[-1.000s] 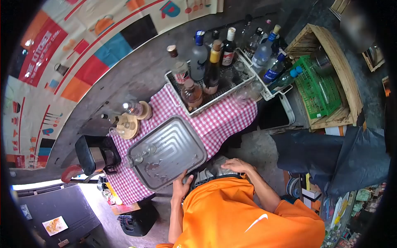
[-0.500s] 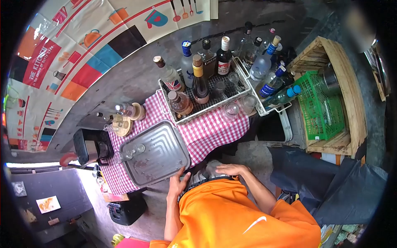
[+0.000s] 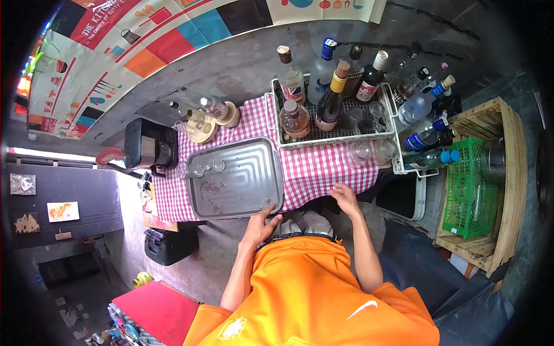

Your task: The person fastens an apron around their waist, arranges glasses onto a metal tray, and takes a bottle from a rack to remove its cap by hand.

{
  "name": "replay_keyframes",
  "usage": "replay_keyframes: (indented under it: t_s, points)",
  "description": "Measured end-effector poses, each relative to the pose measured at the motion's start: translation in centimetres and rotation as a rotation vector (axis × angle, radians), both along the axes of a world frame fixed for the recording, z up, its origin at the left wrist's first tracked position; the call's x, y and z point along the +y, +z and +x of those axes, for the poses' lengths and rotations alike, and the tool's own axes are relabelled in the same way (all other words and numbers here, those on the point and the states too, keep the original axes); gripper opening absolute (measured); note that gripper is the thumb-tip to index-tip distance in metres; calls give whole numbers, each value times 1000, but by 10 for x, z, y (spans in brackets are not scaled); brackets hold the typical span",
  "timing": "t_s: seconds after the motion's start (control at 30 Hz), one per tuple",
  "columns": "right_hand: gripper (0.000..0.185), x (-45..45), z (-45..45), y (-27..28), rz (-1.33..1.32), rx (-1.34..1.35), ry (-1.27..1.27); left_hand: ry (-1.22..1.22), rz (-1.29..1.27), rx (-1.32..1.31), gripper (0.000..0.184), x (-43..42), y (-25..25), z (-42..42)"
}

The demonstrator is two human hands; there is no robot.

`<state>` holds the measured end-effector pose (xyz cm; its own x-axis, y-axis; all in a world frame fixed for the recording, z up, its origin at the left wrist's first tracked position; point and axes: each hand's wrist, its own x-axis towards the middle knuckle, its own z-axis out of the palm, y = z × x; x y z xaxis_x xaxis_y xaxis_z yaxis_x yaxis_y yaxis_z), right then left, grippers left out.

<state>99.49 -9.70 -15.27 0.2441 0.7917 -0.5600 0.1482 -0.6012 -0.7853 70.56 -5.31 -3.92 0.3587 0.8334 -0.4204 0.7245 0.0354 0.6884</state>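
My left hand [image 3: 261, 228] is at the near right corner of a grey metal tray [image 3: 245, 187], fingers stretched out, with the fingertips at its rim. Several small clear glasses [image 3: 197, 167] stand at the tray's left end. My right hand [image 3: 346, 199] hovers by the front edge of a red-and-white checked tablecloth [image 3: 309, 187], its fingers apart and nothing in them. Beyond it are two clear glasses [image 3: 362, 151] on the cloth. Behind these, a white wire basket [image 3: 334, 140] carries several bottles, among them a dark one with a gold neck [image 3: 329, 108].
A second wire basket [image 3: 416, 171] with bottles stands to the right. A wooden crate [image 3: 508, 190] holding a green plastic basket [image 3: 470, 193] is at the far right. On the left are a black coffee maker [image 3: 151, 144] and wooden stands with bottles [image 3: 202, 128].
My right hand has moved from my waist out to the tablecloth's front edge. My left hand stays at the tray's corner. The view has turned left.
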Motion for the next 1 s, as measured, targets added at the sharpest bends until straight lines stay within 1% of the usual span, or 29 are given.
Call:
replay_keyframes:
  t_s: [0.03, 0.1, 0.17, 0.27, 0.3, 0.37, 0.43, 0.5, 0.63, 0.7, 0.77, 0.87, 0.9, 0.97, 1.0]
  points:
    - [48, 7, 3, 3, 0, -3, -3, -18, 11, -8, 48, 0, -2, 0]
    - [47, 21, 3, 21, -51, 231, -169, -23, 8, -9, 48, 2, -4, -1]
    - [46, 30, 3, 31, -18, 261, -199, -35, 5, -12, 48, 5, -4, -1]
    - [41, 39, 3, 37, 76, 430, -291, 3, -15, -16, 48, 10, -1, -3]
    - [41, 40, 3, 39, 78, 425, -298, -4, -15, -21, 48, 11, -1, -4]
    - [39, 44, 1, 48, 122, 526, -372, 16, -22, -17, 48, 12, -2, -5]
    - [39, 46, -1, 58, 142, 530, -408, 21, -24, -36, 48, 11, -5, -8]
    - [35, 49, 0, 65, 173, 608, -470, 28, -23, -52, 48, 12, -6, -9]
    - [32, 54, 5, 79, 227, 654, -489, -5, -3, -28, 48, 13, -10, -13]
    - [30, 58, 8, 84, 297, 747, -542, -11, -3, -26, 48, 14, -10, -15]
    - [28, 62, 11, 85, 318, 730, -571, 22, -41, -37, 48, 15, -9, -17]
    - [23, 62, 14, 79, 391, 609, -813, 31, -47, -32, 48, 16, -7, -19]
    - [23, 60, 17, 70, 392, 608, -812, 31, -47, -34, 48, 16, -6, -20]
    - [23, 57, 21, 55, 326, 556, -1080, 51, -61, -54, 48, 14, -5, -22]
    - [21, 54, 23, 49, 329, 580, -1105, 56, -61, -54, 48, 13, -5, -23]
